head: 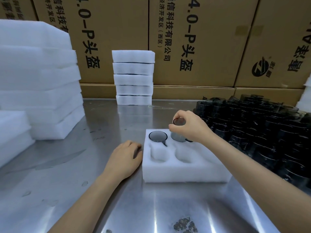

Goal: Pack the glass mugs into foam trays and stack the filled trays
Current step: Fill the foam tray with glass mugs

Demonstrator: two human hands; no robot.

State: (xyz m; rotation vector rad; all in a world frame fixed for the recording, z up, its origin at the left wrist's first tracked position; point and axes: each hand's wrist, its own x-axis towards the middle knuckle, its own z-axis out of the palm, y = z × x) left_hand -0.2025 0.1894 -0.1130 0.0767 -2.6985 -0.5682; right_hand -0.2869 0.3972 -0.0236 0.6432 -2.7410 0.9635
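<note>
Steel table (104,190) backed by stacked cardboard boxes (193,44)

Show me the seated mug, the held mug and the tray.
Seated mug (157,136), head view, on its rim opening.
Held mug (176,137), head view, on its glass wall.
Tray (183,174), head view, on its front wall.

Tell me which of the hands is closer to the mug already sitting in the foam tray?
Right. The right hand holds a second mug over the pocket beside the seated mug. The left hand rests on the table against the foam tray, slightly farther off.
</note>
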